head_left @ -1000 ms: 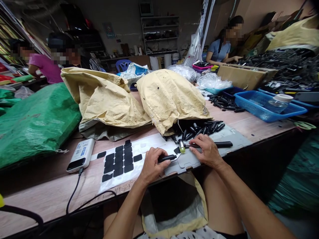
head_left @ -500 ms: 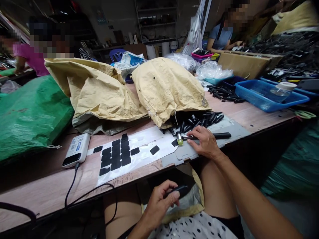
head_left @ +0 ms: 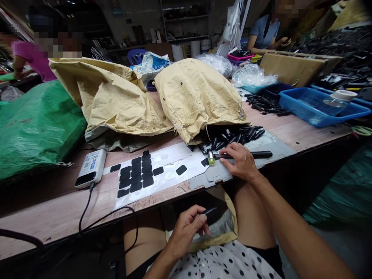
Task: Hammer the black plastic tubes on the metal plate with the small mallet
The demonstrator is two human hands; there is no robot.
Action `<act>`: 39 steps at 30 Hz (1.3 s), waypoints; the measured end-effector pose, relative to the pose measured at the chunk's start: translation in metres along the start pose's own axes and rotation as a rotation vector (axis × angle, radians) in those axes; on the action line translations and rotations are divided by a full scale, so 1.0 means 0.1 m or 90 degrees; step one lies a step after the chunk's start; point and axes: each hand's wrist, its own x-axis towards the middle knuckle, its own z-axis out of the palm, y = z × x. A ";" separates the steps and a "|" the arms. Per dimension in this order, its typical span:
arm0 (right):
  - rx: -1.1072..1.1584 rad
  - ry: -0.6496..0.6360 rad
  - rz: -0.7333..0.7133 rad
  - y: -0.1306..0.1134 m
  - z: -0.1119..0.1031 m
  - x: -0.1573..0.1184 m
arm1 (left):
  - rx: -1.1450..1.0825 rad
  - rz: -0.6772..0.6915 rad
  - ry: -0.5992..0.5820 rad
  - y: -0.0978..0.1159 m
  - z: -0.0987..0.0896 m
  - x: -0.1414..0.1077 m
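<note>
My left hand [head_left: 190,226] is over my lap, its thumb and fingers closed round a small black tube-like part [head_left: 209,211]. Under it, an open yellow-edged bag [head_left: 231,221] lies between my thighs. On the table edge my right hand [head_left: 240,161] grips the handle of a small hammer [head_left: 261,154]. The hammer has a shiny metal head with a yellow-green face and lies flat on a grey sheet [head_left: 279,144]. Just behind it is a pile of similar black parts [head_left: 240,135]. Left of the hammer, several black rounded stickers [head_left: 136,174] sit on white backing paper [head_left: 171,157].
Two bulky tan sacks [head_left: 200,93] [head_left: 122,97] stand behind the paper. A green sack [head_left: 37,124] fills the left side. A white power bank [head_left: 91,166] trails a black cable. At right are a blue tray [head_left: 314,116] and more black parts [head_left: 261,104]. Other people sit beyond.
The camera view has tilted down slightly. My left hand still holds the black part, which now points a little more upward. My right hand stays on the hammer.
</note>
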 end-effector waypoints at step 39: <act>0.026 0.022 -0.006 0.03 0.03 -0.01 | 0.723 0.006 0.447 1.67 -0.53 1.54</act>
